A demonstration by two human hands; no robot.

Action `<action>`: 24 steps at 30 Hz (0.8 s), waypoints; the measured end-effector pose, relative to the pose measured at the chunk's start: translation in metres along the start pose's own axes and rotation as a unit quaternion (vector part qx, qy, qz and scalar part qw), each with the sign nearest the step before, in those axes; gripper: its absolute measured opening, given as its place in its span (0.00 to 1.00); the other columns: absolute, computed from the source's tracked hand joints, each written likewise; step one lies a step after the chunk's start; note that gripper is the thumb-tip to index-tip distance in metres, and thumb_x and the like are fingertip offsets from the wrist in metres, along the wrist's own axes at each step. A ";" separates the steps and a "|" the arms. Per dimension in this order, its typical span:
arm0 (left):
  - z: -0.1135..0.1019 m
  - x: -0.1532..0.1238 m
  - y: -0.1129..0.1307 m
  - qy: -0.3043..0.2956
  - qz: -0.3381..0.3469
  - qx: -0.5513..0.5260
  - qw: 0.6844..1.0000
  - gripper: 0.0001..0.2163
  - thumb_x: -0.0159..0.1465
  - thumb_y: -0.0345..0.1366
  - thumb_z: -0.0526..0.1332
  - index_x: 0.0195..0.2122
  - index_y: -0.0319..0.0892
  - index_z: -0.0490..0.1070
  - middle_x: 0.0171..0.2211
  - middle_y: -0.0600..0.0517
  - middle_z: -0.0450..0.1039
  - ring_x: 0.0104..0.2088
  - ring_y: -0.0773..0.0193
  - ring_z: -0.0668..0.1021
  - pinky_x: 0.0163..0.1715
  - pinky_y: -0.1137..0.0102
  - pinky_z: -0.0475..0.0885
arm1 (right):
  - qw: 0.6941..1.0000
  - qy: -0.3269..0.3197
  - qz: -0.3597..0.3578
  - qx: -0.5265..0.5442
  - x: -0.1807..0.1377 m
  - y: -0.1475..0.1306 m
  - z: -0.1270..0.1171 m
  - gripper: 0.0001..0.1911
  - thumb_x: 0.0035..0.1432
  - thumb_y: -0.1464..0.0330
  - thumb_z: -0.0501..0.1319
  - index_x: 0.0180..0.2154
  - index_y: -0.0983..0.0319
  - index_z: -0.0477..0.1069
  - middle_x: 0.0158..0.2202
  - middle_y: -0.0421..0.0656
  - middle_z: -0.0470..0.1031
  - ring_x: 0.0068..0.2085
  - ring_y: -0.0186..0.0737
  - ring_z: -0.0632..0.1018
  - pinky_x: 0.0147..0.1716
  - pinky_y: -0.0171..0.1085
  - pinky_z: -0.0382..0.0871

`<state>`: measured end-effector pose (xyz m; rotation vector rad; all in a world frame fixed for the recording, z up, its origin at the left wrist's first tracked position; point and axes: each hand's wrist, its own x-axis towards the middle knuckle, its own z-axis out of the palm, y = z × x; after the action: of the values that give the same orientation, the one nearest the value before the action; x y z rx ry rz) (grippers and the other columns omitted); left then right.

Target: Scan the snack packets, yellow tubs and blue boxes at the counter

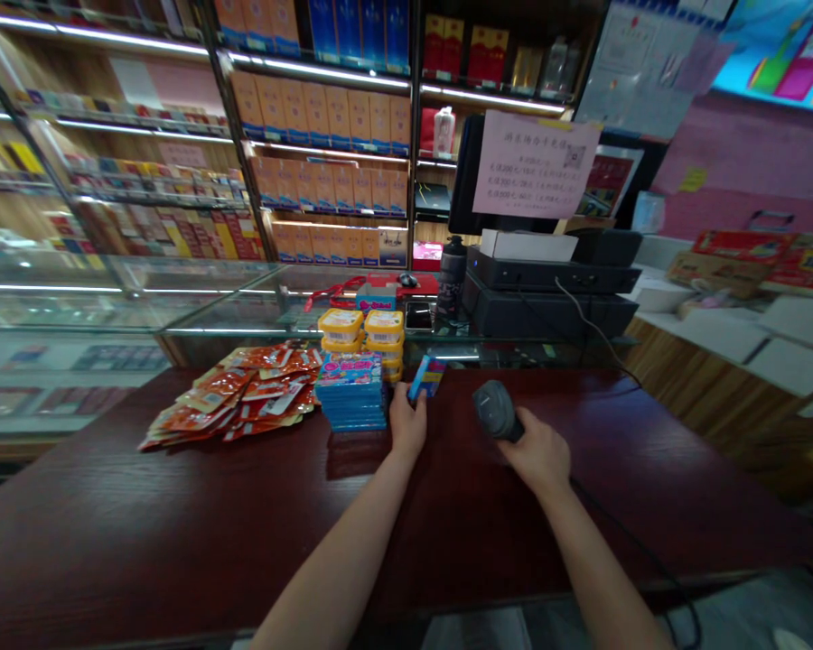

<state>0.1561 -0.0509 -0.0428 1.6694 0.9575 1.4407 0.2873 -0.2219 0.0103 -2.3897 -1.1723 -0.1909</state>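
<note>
My left hand [407, 422] is closed on a small blue packet [426, 377], held tilted just above the dark red counter [176, 524]. My right hand [538, 454] grips a dark grey handheld barcode scanner [494, 408], whose head points toward the packet; its cable [623, 524] trails off to the right. Right of a heap of orange-red snack sachets [237, 395] stands a stack of the same blue packets [350, 393], close to my left hand. Yellow lidded tubs [362, 329] are stacked behind the blue stack.
A black cash register with a monitor and a pink paper notice [542, 271] stands at the back right on a glass display case [142, 307]. A dark bottle [451, 271] is beside it. Shelves of boxed goods [325, 117] fill the back wall.
</note>
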 end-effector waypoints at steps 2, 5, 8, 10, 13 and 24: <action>-0.004 -0.003 0.008 -0.025 0.104 0.092 0.990 0.02 0.61 0.32 0.57 0.35 0.42 0.66 0.36 0.50 0.72 0.40 0.61 0.74 0.45 0.62 0.70 | 1.000 0.023 0.007 -0.007 -0.001 0.003 0.006 0.15 0.52 0.62 0.61 0.44 0.57 0.73 0.33 0.43 0.79 0.32 0.43 0.77 0.28 0.35 0.55; -0.004 -0.008 0.017 -0.093 0.202 0.197 0.955 0.04 0.59 0.28 0.57 0.34 0.42 0.68 0.36 0.48 0.72 0.41 0.59 0.73 0.44 0.62 0.69 | 0.999 0.040 -0.001 -0.009 -0.005 0.010 0.013 0.15 0.52 0.65 0.61 0.44 0.58 0.72 0.33 0.44 0.79 0.33 0.43 0.77 0.29 0.35 0.55; 0.000 -0.011 0.022 -0.171 0.224 0.274 0.919 0.05 0.58 0.27 0.58 0.33 0.42 0.71 0.36 0.48 0.72 0.41 0.58 0.73 0.43 0.62 0.68 | 0.999 0.048 -0.017 -0.010 -0.009 0.014 0.016 0.14 0.52 0.66 0.61 0.42 0.59 0.73 0.34 0.44 0.78 0.35 0.43 0.77 0.31 0.35 0.56; 0.001 -0.013 0.023 -0.212 0.231 0.284 0.906 0.05 0.57 0.28 0.61 0.34 0.44 0.73 0.39 0.49 0.73 0.43 0.57 0.73 0.46 0.61 0.67 | 0.998 0.049 -0.029 -0.009 -0.011 0.015 0.016 0.13 0.52 0.66 0.60 0.41 0.59 0.72 0.35 0.44 0.78 0.35 0.42 0.77 0.31 0.35 0.56; -0.001 -0.014 0.021 -0.195 0.220 0.295 0.909 0.09 0.52 0.37 0.69 0.35 0.46 0.76 0.47 0.48 0.72 0.51 0.53 0.69 0.52 0.57 0.64 | 0.998 0.040 -0.043 -0.005 -0.011 0.016 0.015 0.11 0.52 0.67 0.60 0.40 0.60 0.72 0.35 0.43 0.78 0.34 0.41 0.76 0.30 0.35 0.56; 0.012 0.014 0.000 -0.188 0.046 0.361 0.912 0.09 0.53 0.31 0.67 0.37 0.40 0.77 0.36 0.47 0.72 0.37 0.60 0.75 0.40 0.69 0.68 | 0.998 0.022 -0.053 0.017 -0.010 0.020 0.016 0.11 0.54 0.67 0.59 0.41 0.59 0.71 0.36 0.42 0.78 0.35 0.42 0.77 0.30 0.35 0.57</action>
<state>0.1697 -0.0387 -0.0375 2.4369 1.2803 0.7813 0.2953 -0.2319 -0.0139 -2.2847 -1.2728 -0.2547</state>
